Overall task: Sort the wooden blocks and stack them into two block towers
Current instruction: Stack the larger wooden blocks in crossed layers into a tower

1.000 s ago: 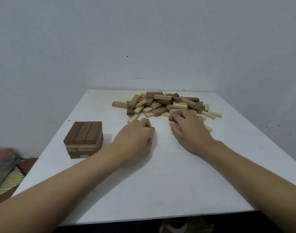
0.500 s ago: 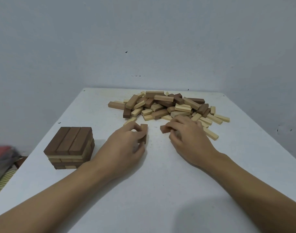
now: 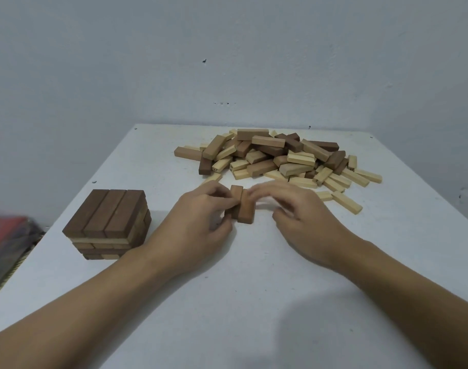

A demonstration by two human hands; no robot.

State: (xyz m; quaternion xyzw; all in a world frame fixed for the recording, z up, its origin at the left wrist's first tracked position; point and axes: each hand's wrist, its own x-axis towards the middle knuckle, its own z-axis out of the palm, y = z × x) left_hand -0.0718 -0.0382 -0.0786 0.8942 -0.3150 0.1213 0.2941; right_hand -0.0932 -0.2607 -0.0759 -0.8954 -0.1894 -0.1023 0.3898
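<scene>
1. Off the table's left edge, low down: a blurred red and dark object (image 3: 10,235), too indistinct to identify, with a striped mat (image 3: 6,272) just below it.
2. Near-left part of the table: one block tower (image 3: 108,225), several layers high. The top layer is three dark blocks side by side. The layers beneath run crosswise and mix dark and pale wood.
3. Just right of the tower, apart from it: left hand (image 3: 198,222), forearm entering from the lower left. Its fingers are curled and pinch the left side of the brown blocks.
4. Centre of the table, between the two hands: brown blocks (image 3: 245,209). At least two lie pressed side by side, long axis pointing away from the person, with a darker piece partly hidden against the left fingers. Whether they rest on the table or hang just above it cannot be told.
5. Right of centre: right hand (image 3: 299,211), forearm entering from the lower right. Its fingers are motion-blurred and reach to the right-hand block's far end, while the thumb is bent and stands clear of the block. Whether this hand has a grip cannot be told.
6. Far centre to right: loose pile (image 3: 280,158) of dark and pale blocks, heaped at random, with pale strays trailing toward the right hand.
7. Beneath all: white table (image 3: 254,315) against a plain grey wall (image 3: 227,62).
</scene>
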